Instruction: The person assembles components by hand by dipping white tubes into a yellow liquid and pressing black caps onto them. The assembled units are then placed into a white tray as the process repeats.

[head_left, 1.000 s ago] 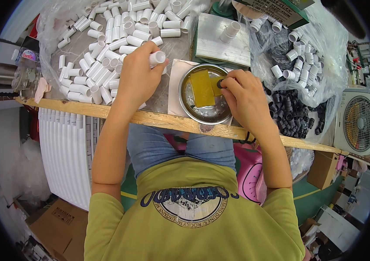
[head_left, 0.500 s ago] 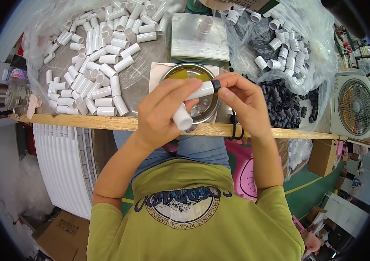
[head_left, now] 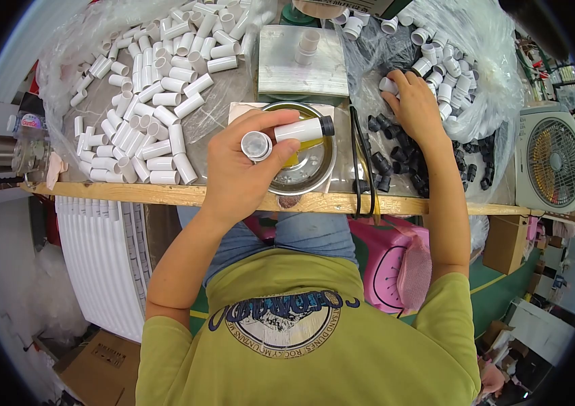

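Observation:
My left hand (head_left: 243, 166) is closed around two white plastic tubes above a round metal bowl (head_left: 331, 145). One white tube (head_left: 297, 130) lies crosswise, with a black fitting (head_left: 327, 126) on its right end. The other tube (head_left: 256, 144) points its open end up toward me. Over at the right pile, my right hand (head_left: 415, 108) has thumb and fingers about a short white plastic fitting (head_left: 387, 86), part of which they cover. Several black fittings (head_left: 396, 149) lie just below that hand. Something yellow sits in the bowl.
Many white tubes (head_left: 159, 135) spread across the left of the table. More white fittings (head_left: 456, 84) lie on clear plastic at the right. A metal block (head_left: 301, 74) stands behind the bowl. A fan (head_left: 550, 162) stands at the right end, and black cables (head_left: 362, 162) hang over the wooden edge (head_left: 220, 196).
My right hand has let go of the black fitting on the tube and moved right and away to the white fittings. The left hand has moved slightly left and turned its tubes.

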A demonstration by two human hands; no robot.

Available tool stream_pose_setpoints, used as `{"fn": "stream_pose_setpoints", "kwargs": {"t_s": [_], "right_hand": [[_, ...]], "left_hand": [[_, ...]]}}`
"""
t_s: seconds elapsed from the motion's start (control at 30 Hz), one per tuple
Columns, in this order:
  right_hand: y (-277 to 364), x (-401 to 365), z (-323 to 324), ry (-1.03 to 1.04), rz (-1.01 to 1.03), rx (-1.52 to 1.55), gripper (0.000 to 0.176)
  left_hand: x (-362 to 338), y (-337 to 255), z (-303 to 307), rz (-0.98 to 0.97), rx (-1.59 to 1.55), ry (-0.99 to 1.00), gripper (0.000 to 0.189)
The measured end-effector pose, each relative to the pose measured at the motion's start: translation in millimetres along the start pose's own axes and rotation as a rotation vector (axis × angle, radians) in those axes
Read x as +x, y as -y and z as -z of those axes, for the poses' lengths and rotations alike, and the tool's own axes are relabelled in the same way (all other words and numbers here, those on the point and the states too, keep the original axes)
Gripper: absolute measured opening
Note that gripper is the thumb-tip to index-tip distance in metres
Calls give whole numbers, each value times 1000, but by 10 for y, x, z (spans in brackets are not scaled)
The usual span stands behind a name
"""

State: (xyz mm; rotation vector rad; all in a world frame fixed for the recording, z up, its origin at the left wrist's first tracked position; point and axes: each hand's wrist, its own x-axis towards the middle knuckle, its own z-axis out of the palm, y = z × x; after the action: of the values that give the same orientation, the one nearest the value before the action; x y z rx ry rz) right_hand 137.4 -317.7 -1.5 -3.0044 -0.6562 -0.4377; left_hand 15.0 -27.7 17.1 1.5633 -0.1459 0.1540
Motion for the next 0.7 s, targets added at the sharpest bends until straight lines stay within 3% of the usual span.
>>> {"fn": "stream_pose_setpoints", "kwargs": {"t_s": [0.17, 0.37, 0.47, 0.6, 0.7], "right_hand": [[399, 67, 244, -158, 103, 234, 29], [982, 28, 494, -133, 159, 283, 27], [982, 105, 441, -175, 174, 300, 29], [925, 208, 396, -153, 101, 396, 32], [931, 236, 376, -55, 85, 563, 35]], "left_hand": [[119, 8, -33, 49, -5, -58, 27], [297, -27, -236, -243, 167, -29, 22], [396, 27, -258, -273, 225, -99, 21], [489, 166, -172, -52, -1, -195, 20], [489, 147, -117, 68, -196, -99, 27]]}}
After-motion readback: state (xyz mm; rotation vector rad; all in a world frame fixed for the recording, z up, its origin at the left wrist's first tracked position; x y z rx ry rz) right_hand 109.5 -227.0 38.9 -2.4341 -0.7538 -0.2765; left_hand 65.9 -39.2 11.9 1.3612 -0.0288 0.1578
